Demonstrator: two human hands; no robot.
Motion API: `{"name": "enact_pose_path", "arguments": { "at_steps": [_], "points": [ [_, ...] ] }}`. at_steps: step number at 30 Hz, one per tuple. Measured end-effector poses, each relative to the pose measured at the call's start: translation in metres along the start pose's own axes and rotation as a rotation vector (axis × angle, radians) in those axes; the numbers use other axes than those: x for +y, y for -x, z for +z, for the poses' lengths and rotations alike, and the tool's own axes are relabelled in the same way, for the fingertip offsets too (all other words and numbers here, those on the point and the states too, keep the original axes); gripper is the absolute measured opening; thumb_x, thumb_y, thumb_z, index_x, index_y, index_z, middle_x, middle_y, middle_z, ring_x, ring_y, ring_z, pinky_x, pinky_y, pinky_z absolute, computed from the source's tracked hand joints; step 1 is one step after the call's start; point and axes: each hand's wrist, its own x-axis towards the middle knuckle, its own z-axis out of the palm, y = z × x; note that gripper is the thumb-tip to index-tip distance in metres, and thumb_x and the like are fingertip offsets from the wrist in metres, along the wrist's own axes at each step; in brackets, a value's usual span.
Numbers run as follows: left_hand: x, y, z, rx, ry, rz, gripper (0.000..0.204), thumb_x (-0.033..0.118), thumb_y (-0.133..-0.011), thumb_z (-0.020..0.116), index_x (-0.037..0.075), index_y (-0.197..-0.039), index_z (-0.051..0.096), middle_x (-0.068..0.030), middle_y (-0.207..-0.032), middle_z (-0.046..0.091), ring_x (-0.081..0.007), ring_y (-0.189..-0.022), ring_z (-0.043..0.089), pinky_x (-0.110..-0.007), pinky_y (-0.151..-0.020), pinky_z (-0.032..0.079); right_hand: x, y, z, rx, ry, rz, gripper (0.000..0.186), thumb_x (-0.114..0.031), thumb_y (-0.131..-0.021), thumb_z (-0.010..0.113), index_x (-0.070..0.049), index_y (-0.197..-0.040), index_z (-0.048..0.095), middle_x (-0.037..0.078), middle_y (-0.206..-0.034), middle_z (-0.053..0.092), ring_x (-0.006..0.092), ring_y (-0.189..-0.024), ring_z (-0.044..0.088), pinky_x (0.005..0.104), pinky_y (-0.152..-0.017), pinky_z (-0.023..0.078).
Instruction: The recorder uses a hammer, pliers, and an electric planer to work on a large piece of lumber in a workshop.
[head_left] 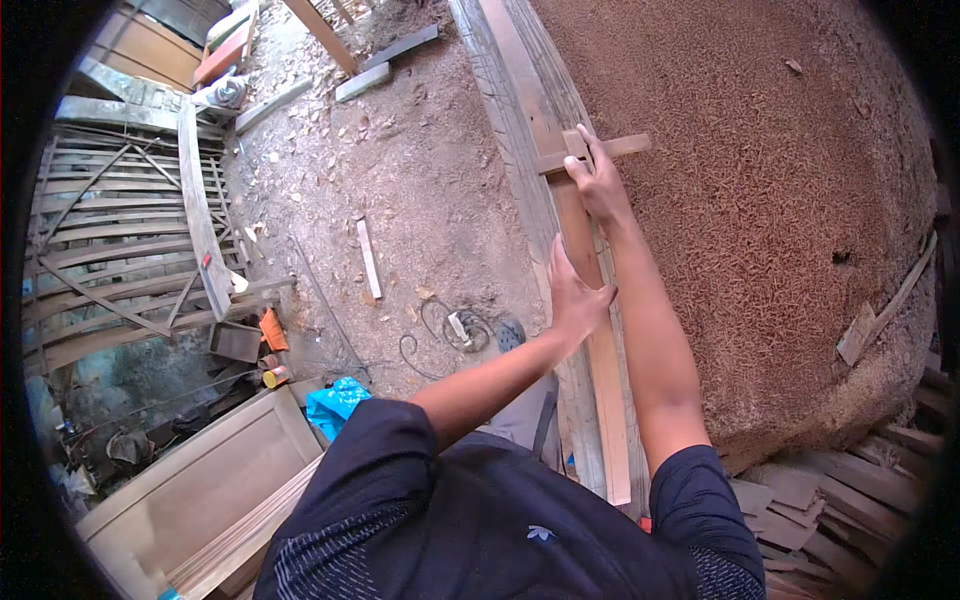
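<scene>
A long, narrow wooden board (606, 400) lies lengthwise on a thick, weathered timber beam (515, 135). Partway up the board, my right hand (600, 190) is closed on a cross-shaped wooden tool (628, 145), a small block with a bar set across it. That bar lies crosswise over the board and sticks out past the beam's right side. Nearer to me, my left hand (578, 305) straddles the board, fingers along its left side and thumb at its right. My right palm hides part of the tool, so its exact kind cannot be made out.
Brown shavings (730, 200) are heaped to the right of the beam. On the littered floor at left lie a pale wood strip (369, 260) and a coiled cord (465, 328). A blue plastic bag (338, 403) rests by a panelled wooden door (215, 485). Scrap boards (800, 500) are piled at lower right.
</scene>
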Motion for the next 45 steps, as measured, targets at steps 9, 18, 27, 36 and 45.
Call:
{"name": "enact_pose_path", "arguments": {
  "at_steps": [9, 18, 27, 36, 45],
  "points": [
    [-0.002, -0.003, -0.003, -0.057, 0.073, 0.019, 0.114, 0.016, -0.068, 0.084, -0.01, -0.155, 0.016, -0.0311, -0.153, 0.034, -0.0468, -0.142, 0.032, -0.05, -0.122, 0.026, -0.003, 0.04, -0.005, -0.039, 0.141, -0.031, 0.062, -0.019, -0.098, 0.056, 0.0, -0.155, 0.037, 0.023, -0.155, 0.044, 0.0343, -0.147, 0.039, 0.0437, -0.122, 0.03],
    [0.004, -0.009, -0.017, -0.094, 0.082, -0.018, 0.116, 0.012, -0.066, 0.085, -0.012, -0.155, 0.015, -0.0323, -0.154, 0.031, -0.048, -0.143, 0.031, -0.051, -0.122, 0.026, 0.013, 0.004, -0.001, -0.065, 0.17, -0.091, 0.064, -0.02, -0.098, 0.056, -0.001, -0.156, 0.037, 0.02, -0.153, 0.047, 0.0309, -0.145, 0.042, 0.0416, -0.121, 0.03],
    [0.005, -0.007, -0.009, -0.13, 0.111, -0.008, 0.12, 0.012, -0.065, 0.087, -0.012, -0.156, 0.011, -0.0325, -0.156, 0.028, -0.0491, -0.145, 0.028, -0.052, -0.123, 0.023, -0.031, -0.109, 0.021, -0.009, 0.085, 0.051, 0.065, -0.02, -0.097, 0.058, 0.0, -0.155, 0.037, 0.021, -0.152, 0.049, 0.0302, -0.143, 0.045, 0.0378, -0.119, 0.033],
    [0.005, -0.003, -0.015, -0.184, 0.093, -0.017, 0.122, 0.014, -0.065, 0.085, -0.011, -0.157, 0.009, -0.0327, -0.158, 0.025, -0.049, -0.147, 0.024, -0.052, -0.123, 0.021, -0.045, -0.156, 0.038, 0.007, 0.068, 0.006, 0.061, -0.021, -0.098, 0.06, -0.002, -0.154, 0.042, 0.017, -0.153, 0.049, 0.027, -0.142, 0.045, 0.0385, -0.118, 0.033],
    [0.018, -0.13, -0.04, -0.029, 0.13, 0.005, 0.12, 0.031, -0.071, 0.087, -0.011, -0.156, 0.013, -0.0337, -0.155, 0.029, -0.0463, -0.146, 0.028, -0.052, -0.123, 0.022, -0.025, -0.194, 0.042, 0.01, 0.046, 0.038, 0.061, -0.018, -0.097, 0.06, -0.002, -0.153, 0.042, 0.016, -0.15, 0.051, 0.0252, -0.14, 0.047, 0.0367, -0.118, 0.033]
  ]
}}
